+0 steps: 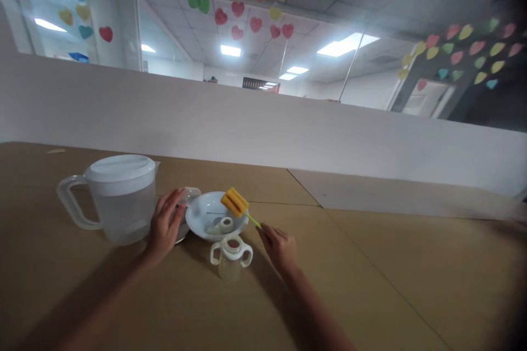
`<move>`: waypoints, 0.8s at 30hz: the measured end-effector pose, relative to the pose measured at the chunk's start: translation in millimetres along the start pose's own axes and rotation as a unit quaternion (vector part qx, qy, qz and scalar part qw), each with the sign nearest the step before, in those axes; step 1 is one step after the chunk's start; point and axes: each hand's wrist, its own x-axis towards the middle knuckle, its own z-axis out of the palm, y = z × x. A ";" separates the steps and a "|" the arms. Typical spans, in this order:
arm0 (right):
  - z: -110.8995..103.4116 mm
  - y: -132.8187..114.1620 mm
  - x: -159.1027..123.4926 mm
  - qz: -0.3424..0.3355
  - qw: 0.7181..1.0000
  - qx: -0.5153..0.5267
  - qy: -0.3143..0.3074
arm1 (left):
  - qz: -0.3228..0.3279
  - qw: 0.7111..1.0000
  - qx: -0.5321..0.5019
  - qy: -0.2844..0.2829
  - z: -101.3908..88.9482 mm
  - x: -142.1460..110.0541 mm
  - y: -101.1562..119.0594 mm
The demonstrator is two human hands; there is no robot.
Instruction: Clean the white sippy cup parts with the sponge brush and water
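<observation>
My right hand [280,247] is closed around the thin green handle of a bottle brush with a yellow sponge head [234,202]. The sponge is above the right rim of a white bowl [196,225]. Inside the bowl lies a small white ring-shaped part [226,224] with a pale piece beside it. In front of the bowl, a two-handled baby bottle [229,258] stands upright without a lid. My left hand [163,225] has its fingers apart by a clear plastic piece [190,194] left of the bowl; whether they touch is unclear. That hand partly hides a round-edged object.
A lidded clear pitcher [125,208] stands left of my left hand, its handle pointing left. The brown tabletop [349,285] has seams running across it. Behind it rises a white low wall [247,126] with glass above, carrying heart-shaped stickers.
</observation>
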 end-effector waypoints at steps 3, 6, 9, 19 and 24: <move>1.1 1.9 -0.4 0.025 1.000 -0.012 0.005 | 0.029 0.990 0.116 -0.072 -7.4 5.5 -24.5; 3.7 0.7 -1.7 0.010 1.000 -0.010 -0.013 | 0.077 0.953 0.251 -0.153 -5.8 -0.5 -42.2; 5.1 -0.7 -2.3 -0.005 1.000 -0.005 -0.028 | 0.089 0.923 0.323 -0.191 -2.1 -7.8 -48.9; 7.5 -7.8 -5.2 0.030 0.995 0.028 -0.093 | 0.046 0.915 0.316 -0.246 2.2 -9.2 -43.3; 5.5 -9.1 -4.9 0.021 0.997 0.025 -0.075 | 0.027 0.916 0.311 -0.252 3.5 -12.5 -46.2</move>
